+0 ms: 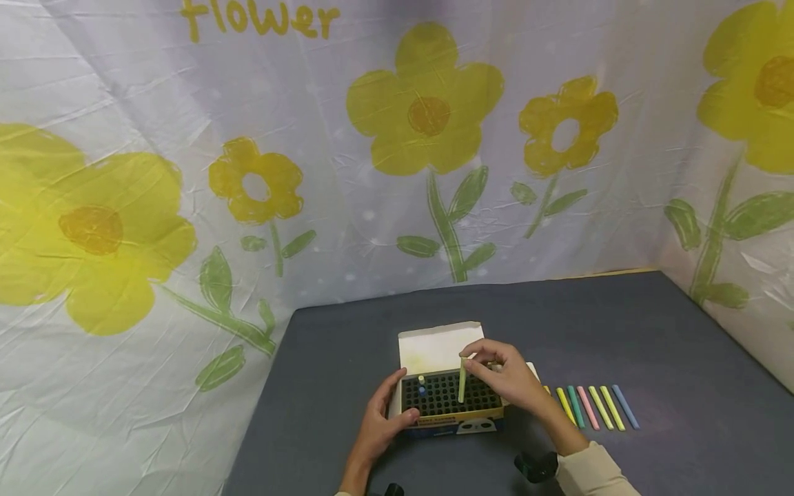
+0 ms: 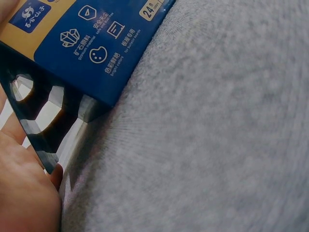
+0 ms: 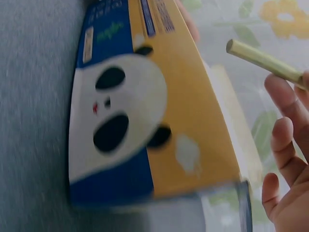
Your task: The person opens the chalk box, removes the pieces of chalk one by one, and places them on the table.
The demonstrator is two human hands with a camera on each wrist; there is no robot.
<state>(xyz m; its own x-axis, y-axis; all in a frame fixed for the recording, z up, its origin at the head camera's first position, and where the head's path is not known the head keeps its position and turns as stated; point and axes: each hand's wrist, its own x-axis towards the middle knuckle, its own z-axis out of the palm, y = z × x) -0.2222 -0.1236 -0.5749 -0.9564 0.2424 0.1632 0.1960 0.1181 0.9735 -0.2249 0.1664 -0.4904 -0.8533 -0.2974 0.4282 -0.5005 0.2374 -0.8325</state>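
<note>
A chalk box [image 1: 453, 426] in blue and orange stands on the table, its white lid [image 1: 437, 350] raised at the back. Inside is a black grid of holes, where a pale yellow chalk [image 1: 421, 379] and a blue chalk [image 1: 422, 390] show at the left. My left hand [image 1: 380, 417] grips the box's left end, thumb at the front corner. Above the grid, my right hand [image 1: 505, 375] pinches a yellow-green chalk stick [image 1: 462, 386] by its top, held nearly upright. The right wrist view shows this stick [image 3: 260, 60] beyond the box's panda print [image 3: 120, 111].
Right of the box, several chalk sticks lie in a row on the dark table [image 1: 676, 344], among them a green one [image 1: 575, 406], a pink one [image 1: 588, 408] and a blue one [image 1: 625, 407]. A flower-printed curtain [image 1: 347, 241] hangs behind the table.
</note>
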